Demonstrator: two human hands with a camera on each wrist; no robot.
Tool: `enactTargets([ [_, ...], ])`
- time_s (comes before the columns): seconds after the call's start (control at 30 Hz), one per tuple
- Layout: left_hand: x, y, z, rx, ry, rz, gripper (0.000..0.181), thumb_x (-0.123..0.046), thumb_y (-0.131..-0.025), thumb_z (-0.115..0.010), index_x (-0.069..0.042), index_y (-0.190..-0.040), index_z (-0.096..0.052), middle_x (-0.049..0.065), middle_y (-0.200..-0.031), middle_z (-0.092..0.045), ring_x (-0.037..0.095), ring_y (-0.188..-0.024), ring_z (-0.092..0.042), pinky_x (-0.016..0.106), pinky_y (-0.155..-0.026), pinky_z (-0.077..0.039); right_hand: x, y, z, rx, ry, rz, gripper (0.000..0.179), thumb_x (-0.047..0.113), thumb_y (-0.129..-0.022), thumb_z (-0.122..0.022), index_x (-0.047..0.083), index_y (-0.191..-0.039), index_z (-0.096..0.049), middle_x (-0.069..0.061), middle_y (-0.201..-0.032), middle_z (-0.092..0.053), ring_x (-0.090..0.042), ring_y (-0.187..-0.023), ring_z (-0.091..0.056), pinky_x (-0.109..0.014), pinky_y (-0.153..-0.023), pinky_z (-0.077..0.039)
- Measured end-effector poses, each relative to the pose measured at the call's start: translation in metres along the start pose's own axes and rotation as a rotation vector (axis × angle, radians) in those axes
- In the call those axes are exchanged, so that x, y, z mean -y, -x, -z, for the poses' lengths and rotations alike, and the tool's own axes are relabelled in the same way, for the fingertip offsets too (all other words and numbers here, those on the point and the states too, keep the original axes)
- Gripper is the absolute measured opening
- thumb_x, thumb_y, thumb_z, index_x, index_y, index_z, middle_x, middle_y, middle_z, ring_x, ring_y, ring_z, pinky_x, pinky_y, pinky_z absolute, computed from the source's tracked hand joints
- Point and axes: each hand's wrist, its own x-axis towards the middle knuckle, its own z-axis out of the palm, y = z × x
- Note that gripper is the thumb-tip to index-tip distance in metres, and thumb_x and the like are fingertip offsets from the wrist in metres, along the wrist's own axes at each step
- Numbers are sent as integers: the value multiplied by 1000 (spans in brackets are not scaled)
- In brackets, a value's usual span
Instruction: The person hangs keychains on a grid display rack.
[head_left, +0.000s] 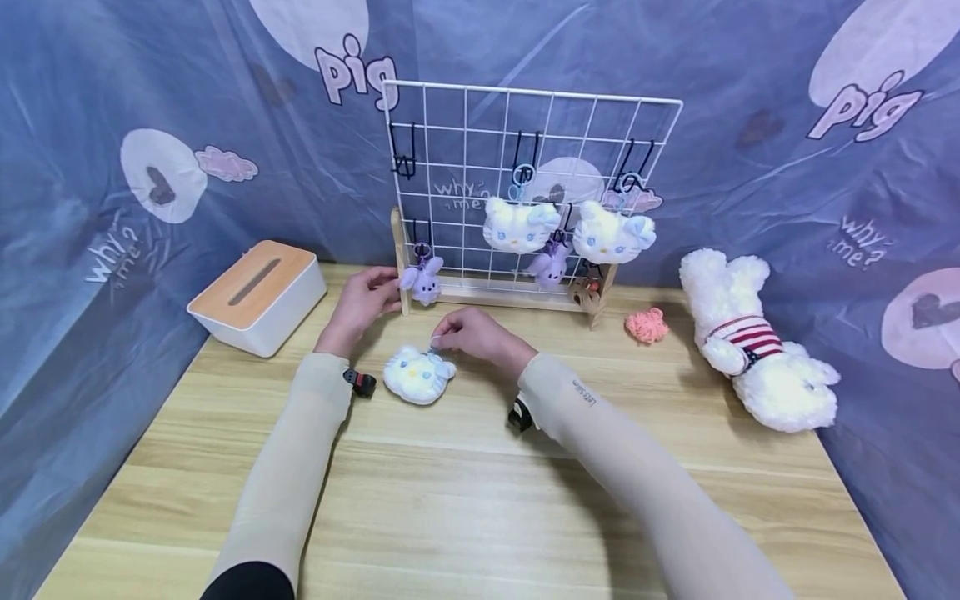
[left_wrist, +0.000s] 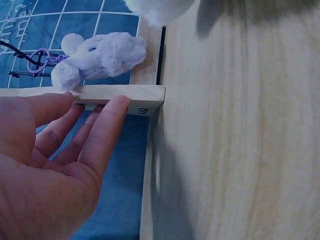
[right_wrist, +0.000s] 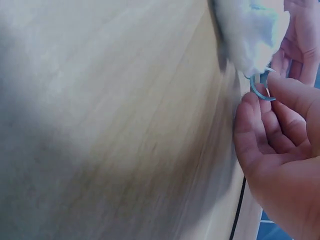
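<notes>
My right hand pinches the blue ring of a white cat-head plush keychain between thumb and fingers. The plush, with blue eyes and a blue bow, hangs low over the wooden table. At the rack's left end, my left hand touches the wooden post; its fingers are fairly straight, with the tips against the outer side. Just past that post hangs a purple bunny plush keychain on a black hook, close to the left fingertips.
On the white grid rack hang two more cat-head plushes, another purple bunny and a brown plush. A tissue box stands left. To the right lie a pink yarn-like bundle and a white stuffed toy.
</notes>
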Motion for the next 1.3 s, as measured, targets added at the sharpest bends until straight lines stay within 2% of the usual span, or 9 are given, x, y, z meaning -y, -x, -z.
enactTargets([
  [0.1,0,-1,0,0,6,-3,40,-8,-116,-60,5,-153,-61,21,-134,-63,29,-117,-69,26,-96,-73,4,3,2,-13,-53,-11,12,15,-105,-80,4,-110,-82,-3,-90,-75,-15,-85,-68,-22,-74,-60],
  [0.27,-1,-1,-1,-1,4,-12,40,-8,-116,-60,5,-153,-61,21,-134,-64,26,-115,-68,26,-96,-73,15,8,4,-62,-65,-1,13,17,-105,-79,6,-111,-83,-6,-92,-77,-16,-85,-68,-27,-76,-61],
  [0.47,-1,0,-1,-7,12,-12,38,-8,-116,-60,6,-151,-62,21,-134,-64,24,-112,-69,26,-95,-74,33,15,0,-109,-97,23,12,18,-105,-81,8,-112,-83,-1,-96,-76,-15,-88,-71,-42,-90,-71],
  [0.6,-2,1,-1,-4,17,-15,39,-8,-116,-60,6,-152,-61,23,-136,-65,26,-114,-71,28,-98,-73,43,21,-2,-116,-137,52,11,13,-105,-80,4,-111,-82,-5,-99,-78,-20,-90,-75,-50,-96,-73],
  [0.8,-1,3,-1,-5,5,-12,40,-10,-116,-60,6,-153,-61,25,-138,-66,24,-114,-71,34,-104,-72,52,27,-5,-135,-82,126,12,13,-105,-78,4,-112,-83,-10,-103,-81,-14,-85,-74,-36,-86,-73],
  [0.93,-1,3,0,1,0,-13,40,-10,-116,-60,6,-153,-61,26,-138,-66,25,-115,-72,43,-111,-70,58,31,-6,-139,-54,169,14,15,-106,-78,4,-113,-83,-8,-101,-81,-9,-83,-71,-23,-78,-68],
  [1.03,0,3,1,6,0,-10,41,-11,-116,-60,6,-154,-61,25,-137,-65,28,-118,-72,46,-114,-68,64,33,-6,-137,-46,195,14,15,-106,-78,5,-114,-83,-8,-100,-80,-8,-84,-70,-17,-76,-64],
  [1.17,1,3,2,8,5,-11,40,-12,-116,-60,6,-153,-61,24,-136,-66,25,-115,-73,43,-111,-70,71,33,-5,-153,-13,225,13,16,-105,-79,7,-113,-84,-6,-102,-80,-8,-89,-69,-17,-78,-62],
  [1.3,2,4,2,11,11,-27,41,-13,-116,-61,6,-152,-62,25,-136,-67,14,-105,-73,28,-100,-73,81,33,-2,-174,-2,244,11,15,-105,-80,7,-111,-84,-5,-101,-79,-9,-90,-67,-16,-78,-60],
])
